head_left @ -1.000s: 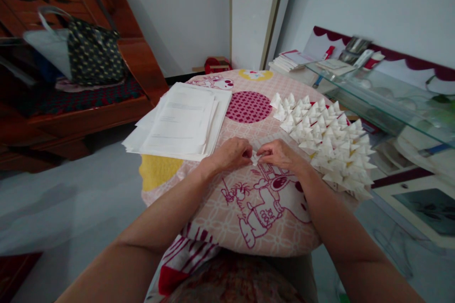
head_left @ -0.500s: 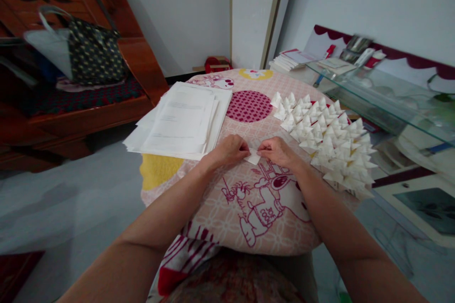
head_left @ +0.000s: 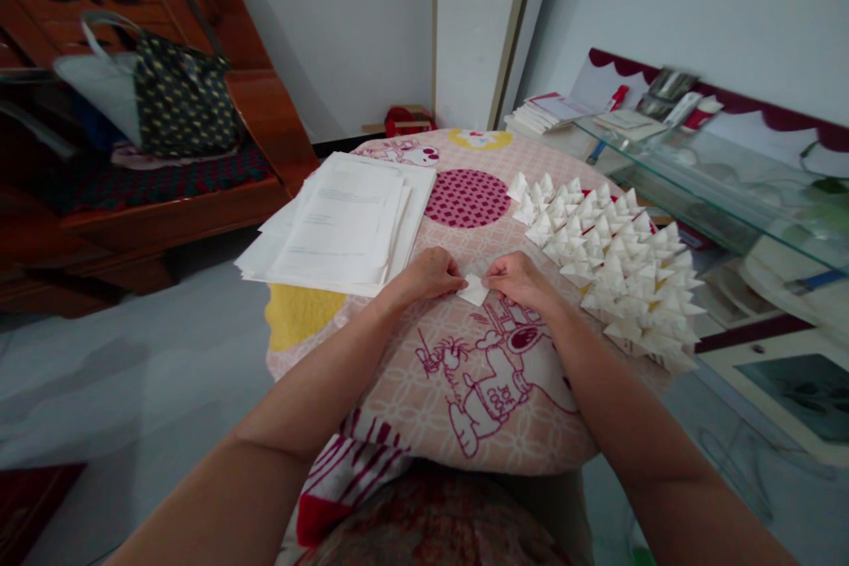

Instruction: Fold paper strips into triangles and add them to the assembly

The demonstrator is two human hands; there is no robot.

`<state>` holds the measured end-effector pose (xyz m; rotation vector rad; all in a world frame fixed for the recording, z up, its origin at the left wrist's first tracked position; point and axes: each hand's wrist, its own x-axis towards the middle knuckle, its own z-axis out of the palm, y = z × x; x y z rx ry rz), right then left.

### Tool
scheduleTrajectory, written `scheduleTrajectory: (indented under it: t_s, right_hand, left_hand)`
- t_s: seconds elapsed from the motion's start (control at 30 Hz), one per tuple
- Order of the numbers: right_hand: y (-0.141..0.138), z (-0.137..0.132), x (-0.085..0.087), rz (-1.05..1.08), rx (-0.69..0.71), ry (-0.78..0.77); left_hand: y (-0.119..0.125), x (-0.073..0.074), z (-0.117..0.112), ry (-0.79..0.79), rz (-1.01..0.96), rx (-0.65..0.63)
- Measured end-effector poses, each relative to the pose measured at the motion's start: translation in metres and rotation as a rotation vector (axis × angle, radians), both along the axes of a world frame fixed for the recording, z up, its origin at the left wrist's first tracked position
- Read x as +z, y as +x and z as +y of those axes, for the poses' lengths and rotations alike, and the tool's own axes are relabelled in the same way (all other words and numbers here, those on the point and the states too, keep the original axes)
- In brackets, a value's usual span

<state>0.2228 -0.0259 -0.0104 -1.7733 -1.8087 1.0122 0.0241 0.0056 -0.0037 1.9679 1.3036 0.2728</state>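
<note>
A small folded piece of white paper (head_left: 474, 291) lies on the cloth-covered table between my hands. My left hand (head_left: 434, 274) pinches its left corner, fingers pressed together. On the opposite side, my right hand (head_left: 519, 280) grips the right corner between thumb and fingers. Right of my right hand stand rows of pointed folded paper pieces (head_left: 610, 248), packed closely together. A stack of white paper sheets (head_left: 338, 225), the top one faintly printed, rests beyond my left hand.
The round table wears a pink patterned cloth (head_left: 424, 398) with cartoon figures. A glass shelf unit (head_left: 730, 186) borders it on the right, holding papers and a metal cup (head_left: 669, 88). At left, a wooden bench (head_left: 265, 124) carries a dark patterned bag (head_left: 186, 97).
Both hands stay on the paper and have barely moved; slightly more of the paper shows between the fingers. The whole view has shifted a little.
</note>
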Motion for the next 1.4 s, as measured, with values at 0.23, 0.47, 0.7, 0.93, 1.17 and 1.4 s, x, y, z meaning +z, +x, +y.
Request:
scheduleTrajectory:
  t_s: [0.23, 0.47, 0.7, 0.93, 1.17, 1.4]
  right_hand:
    - [-0.004, 0.0, 0.005, -0.099, -0.003, -0.033]
    - [-0.004, 0.002, 0.003, -0.101, -0.022, -0.051]
    - [-0.008, 0.002, 0.004, -0.162, -0.03, -0.021]
    - [-0.01, 0.008, 0.002, -0.157, -0.051, -0.069]
    - [-0.004, 0.006, 0.01, 0.031, -0.113, -0.21]
    - [-0.005, 0.006, 0.004, -0.077, -0.08, -0.093]
  left_hand:
    - [0.004, 0.004, -0.002, 0.016, 0.144, 0.02]
    - [0.007, 0.002, -0.005, 0.193, 0.296, 0.016]
    - [0.008, -0.002, -0.003, 0.237, 0.32, -0.006]
    - [0.009, -0.004, -0.003, 0.261, 0.342, -0.027]
    - [0.008, -0.006, 0.0, 0.253, 0.319, -0.027]
    - [0.009, 0.002, -0.004, 0.224, 0.338, -0.012]
